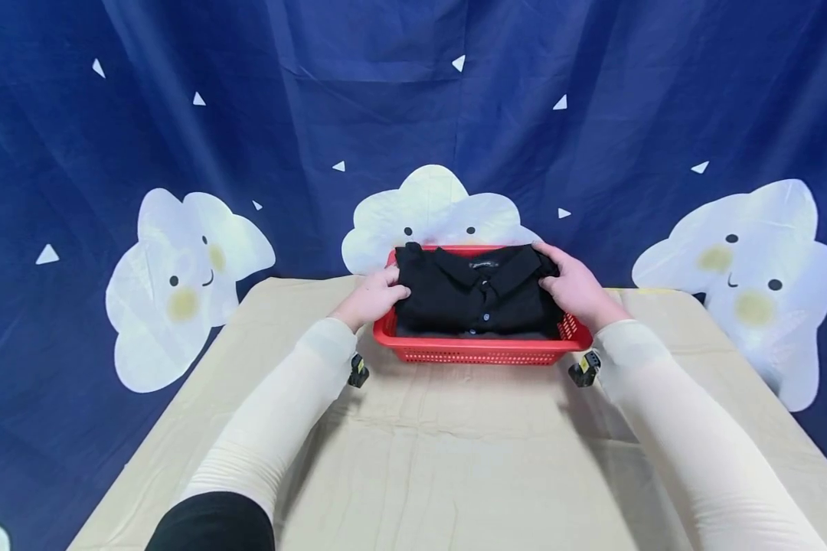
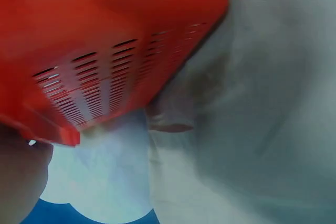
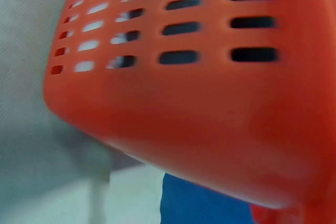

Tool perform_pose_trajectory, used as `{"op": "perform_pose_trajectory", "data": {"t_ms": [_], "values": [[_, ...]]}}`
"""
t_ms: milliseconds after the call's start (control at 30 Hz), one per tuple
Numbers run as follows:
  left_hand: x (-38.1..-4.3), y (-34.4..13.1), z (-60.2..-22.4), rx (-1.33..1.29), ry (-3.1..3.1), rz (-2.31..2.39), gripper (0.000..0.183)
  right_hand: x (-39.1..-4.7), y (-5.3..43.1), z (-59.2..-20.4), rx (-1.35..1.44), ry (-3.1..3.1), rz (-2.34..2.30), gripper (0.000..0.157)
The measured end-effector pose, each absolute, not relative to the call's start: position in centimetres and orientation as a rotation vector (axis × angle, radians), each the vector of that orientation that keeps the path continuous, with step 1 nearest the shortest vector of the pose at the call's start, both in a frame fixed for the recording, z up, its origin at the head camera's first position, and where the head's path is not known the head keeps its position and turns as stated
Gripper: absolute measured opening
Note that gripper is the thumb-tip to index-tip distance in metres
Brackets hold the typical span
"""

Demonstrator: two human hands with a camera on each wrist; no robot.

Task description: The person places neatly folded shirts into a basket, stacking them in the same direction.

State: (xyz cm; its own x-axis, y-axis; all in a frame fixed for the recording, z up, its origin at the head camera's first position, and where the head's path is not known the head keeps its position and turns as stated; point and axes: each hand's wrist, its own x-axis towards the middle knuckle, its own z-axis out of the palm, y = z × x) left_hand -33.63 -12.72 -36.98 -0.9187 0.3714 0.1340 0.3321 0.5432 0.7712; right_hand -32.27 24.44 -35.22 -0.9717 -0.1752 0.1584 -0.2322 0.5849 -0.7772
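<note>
A black collared shirt (image 1: 475, 298) with buttons down its front lies folded in a red plastic basket (image 1: 482, 346). Its collar faces the far side. My left hand (image 1: 372, 297) reaches over the basket's left rim and grips the shirt's left edge, the thumb on top of the cloth. On the opposite side, my right hand (image 1: 579, 287) holds the shirt's right shoulder between thumb and fingers. Some fingertips of both hands are hidden by the cloth. The slotted basket wall (image 3: 184, 98) fills most of the right wrist view, and part of my left hand (image 2: 21, 177) shows beside the rim in the left wrist view.
The basket stands near the far edge of a table covered with a creased beige cloth (image 1: 441, 459). Right behind it hangs a dark blue curtain (image 1: 386, 99) with white clouds and small triangles.
</note>
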Motion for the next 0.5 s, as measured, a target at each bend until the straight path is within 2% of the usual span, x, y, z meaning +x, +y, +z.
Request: {"op": "perform_pose_trajectory", "data": {"t_ms": [67, 267, 500], "values": [[-33.6, -12.6, -37.3, 0.628, 2.739, 1.320, 0.031, -32.4, 24.4, -35.6, 0.380, -2.749, 1.292, 0.071], [-33.5, -12.6, -38.2, 0.706, 2.869, 1.157, 0.022, -32.6, 23.8, -36.2, 0.406, -2.794, 1.125, 0.071], [-33.7, -12.7, -39.1, 0.718, 2.943, 0.979, 0.036, -32.7, 23.5, -36.9, 0.350, -2.876, 1.002, 0.070]]}}
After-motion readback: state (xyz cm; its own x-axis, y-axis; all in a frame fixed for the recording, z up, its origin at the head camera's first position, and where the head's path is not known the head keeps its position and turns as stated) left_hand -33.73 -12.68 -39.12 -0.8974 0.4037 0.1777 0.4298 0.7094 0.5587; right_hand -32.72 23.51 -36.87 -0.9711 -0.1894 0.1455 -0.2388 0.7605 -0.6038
